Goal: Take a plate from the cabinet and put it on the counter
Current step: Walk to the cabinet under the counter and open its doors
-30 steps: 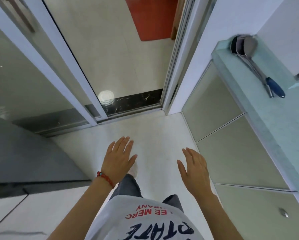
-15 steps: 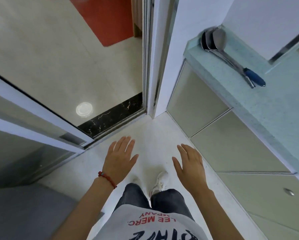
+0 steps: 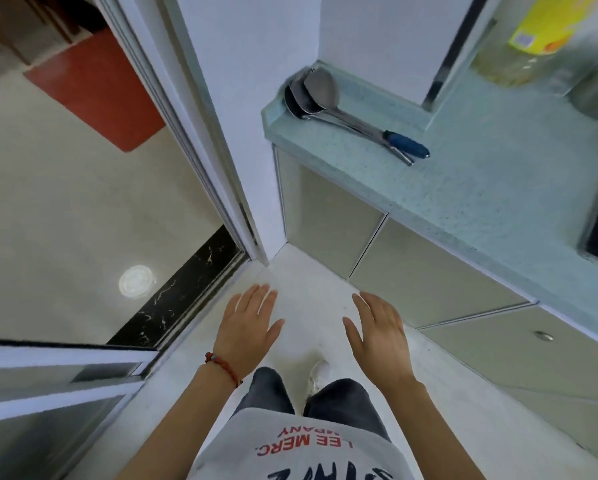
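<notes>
No plate is in view. The pale green counter (image 3: 470, 188) runs along the right, with closed beige cabinet doors (image 3: 415, 278) beneath it. My left hand (image 3: 247, 327), with a red bead bracelet at the wrist, hovers palm down over the white floor, fingers spread and holding nothing. My right hand (image 3: 380, 336) hovers level with it to the right, also open and holding nothing, a little left of the lower cabinet doors.
Two metal ladles (image 3: 328, 102), one with a blue handle, lie on the counter's far end. A yellow-labelled bottle (image 3: 533, 39) stands at the back right. A sliding glass door frame (image 3: 200, 161) and black threshold (image 3: 173, 296) lie to the left.
The view has swung to the right, bringing more of the counter and the bottle into sight. Both hands stay open in front of me, holding nothing.
</notes>
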